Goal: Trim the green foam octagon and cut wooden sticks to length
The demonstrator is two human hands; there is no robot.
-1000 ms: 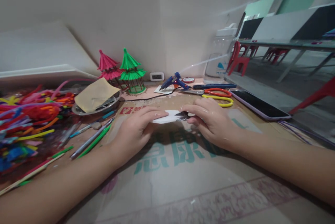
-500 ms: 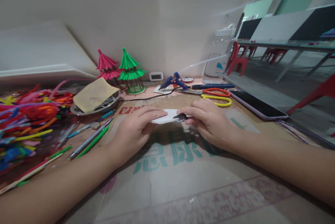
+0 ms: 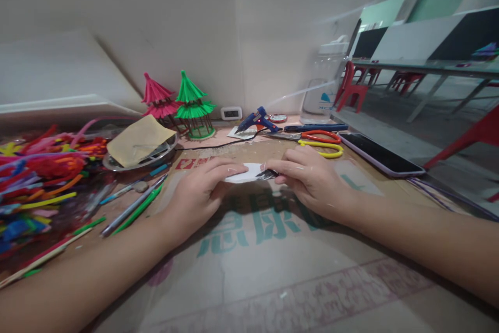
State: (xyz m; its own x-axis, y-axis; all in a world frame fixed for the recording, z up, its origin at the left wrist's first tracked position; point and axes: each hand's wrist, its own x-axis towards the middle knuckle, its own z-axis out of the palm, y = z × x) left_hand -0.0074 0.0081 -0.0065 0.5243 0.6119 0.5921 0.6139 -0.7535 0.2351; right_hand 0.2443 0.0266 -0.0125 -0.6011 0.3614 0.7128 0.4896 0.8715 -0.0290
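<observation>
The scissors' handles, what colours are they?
One handle is orange-red, the other handle is yellow; best seen in the head view.

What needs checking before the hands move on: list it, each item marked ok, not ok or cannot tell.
1. Left hand on white piece: ok, gripping its left end.
2. Right hand on dark bit: ok, held between finger and thumb.
3. Dark bit joined to white piece: cannot tell.
4. Glue gun cool: cannot tell; a red light shows.
5. Scissors well away from hands: not ok, just behind the right hand.
6. Bottle upright: ok.
</observation>
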